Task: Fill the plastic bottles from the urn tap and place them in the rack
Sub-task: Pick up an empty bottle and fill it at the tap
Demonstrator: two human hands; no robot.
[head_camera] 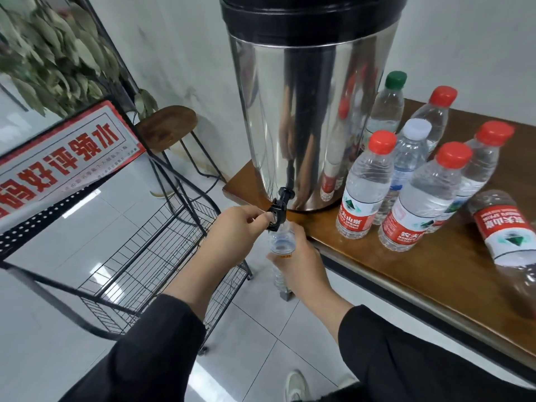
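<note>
Nearest: your right hand (pixel 301 262) is wrapped round the shoulder of an uncapped plastic bottle (pixel 281 242), fingers curled about it, holding it off the table edge over the floor. Long axis of the bottle close to vertical, mouth up, base down toward the floor tiles. The mouth sits directly under the tap (pixel 278 211); touching or just short of the spout, cannot tell.

Your left hand (pixel 235 230) comes in from the left, level with the tap, thumb and fingertips pinching the black lever. Whether water is running cannot be read here; no fill level shows in the bottle.

Key relation: spout above, bottle mouth below, on one vertical line. Judgement: the fill depends on your right hand keeping that axis upright and centred while the left works the lever. A tilt or drift toward you would likely send water down the outside and onto the floor.

Further left and lower: the black wire rack (pixel 150 256), shelves showing no bottles in the visible part. It lies on your left side, across from the bottle hand, so the left hand is nearer to it.

Beyond: the steel urn (pixel 307 111) stands at the corner of the brown table (pixel 435 271). To its right, six capped bottles (pixel 417 198) stand grouped; one labelled bottle (pixel 507 242) lies on its side nearer the table edge.
</note>
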